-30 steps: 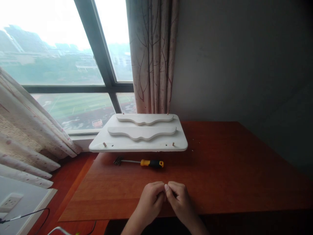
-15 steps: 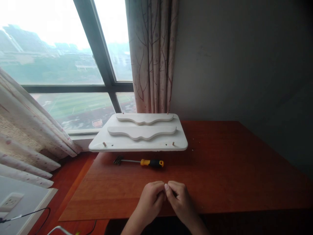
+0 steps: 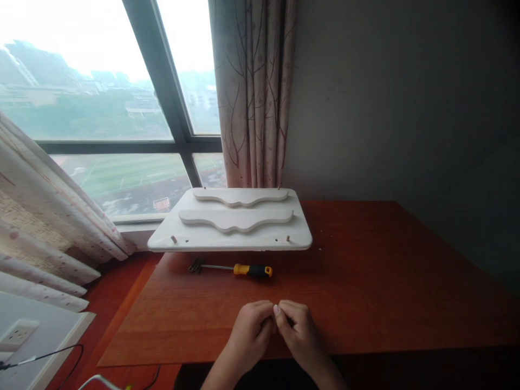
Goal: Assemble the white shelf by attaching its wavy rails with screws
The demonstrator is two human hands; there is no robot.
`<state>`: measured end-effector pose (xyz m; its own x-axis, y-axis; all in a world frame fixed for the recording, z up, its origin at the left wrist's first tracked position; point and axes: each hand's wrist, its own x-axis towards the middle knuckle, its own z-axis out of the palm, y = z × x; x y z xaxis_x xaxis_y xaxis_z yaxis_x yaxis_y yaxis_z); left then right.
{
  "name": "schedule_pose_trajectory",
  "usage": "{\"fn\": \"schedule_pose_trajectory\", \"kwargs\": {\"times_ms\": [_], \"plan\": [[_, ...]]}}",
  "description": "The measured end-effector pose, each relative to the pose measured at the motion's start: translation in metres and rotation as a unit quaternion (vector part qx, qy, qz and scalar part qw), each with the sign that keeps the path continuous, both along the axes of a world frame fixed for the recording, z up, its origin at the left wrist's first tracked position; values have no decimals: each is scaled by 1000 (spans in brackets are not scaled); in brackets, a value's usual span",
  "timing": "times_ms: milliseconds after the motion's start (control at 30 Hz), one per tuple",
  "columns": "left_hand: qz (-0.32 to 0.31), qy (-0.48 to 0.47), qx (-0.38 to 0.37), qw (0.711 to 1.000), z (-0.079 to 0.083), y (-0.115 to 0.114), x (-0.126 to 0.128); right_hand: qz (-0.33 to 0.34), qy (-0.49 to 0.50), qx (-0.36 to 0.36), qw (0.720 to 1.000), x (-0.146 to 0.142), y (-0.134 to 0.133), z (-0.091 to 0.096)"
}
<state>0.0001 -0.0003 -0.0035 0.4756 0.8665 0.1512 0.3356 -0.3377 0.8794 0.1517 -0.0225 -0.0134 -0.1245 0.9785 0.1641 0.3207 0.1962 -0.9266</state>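
Note:
My left hand (image 3: 252,326) and my right hand (image 3: 298,327) rest together at the front edge of the wooden table, fingers curled in and touching at the knuckles. Both are closed, with nothing showing in them; their undersides are hidden. Beyond them lies a screwdriver (image 3: 252,270) with a yellow and black handle, its shaft pointing left. Several dark screws (image 3: 196,265) cluster at its tip. Farther back is a white board (image 3: 239,242) with wooden dowels upright near its corners. Two white scalloped pieces, a nearer one (image 3: 235,220) and a farther one (image 3: 240,196), lie on the board.
The reddish-brown table (image 3: 377,281) stretches to the right, with small white specks beside the board. A window (image 3: 122,108) and curtains (image 3: 254,97) stand behind and left. At lower left are a wall socket (image 3: 18,335) and a black cable (image 3: 52,353).

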Motion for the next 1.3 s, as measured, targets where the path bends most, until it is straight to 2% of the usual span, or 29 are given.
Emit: {"fn": "schedule_pose_trajectory", "kwargs": {"times_ms": [1300], "plan": [[-1, 0, 1, 1000, 2, 0, -1, 1, 6, 8, 1000, 0, 0, 0]]}}
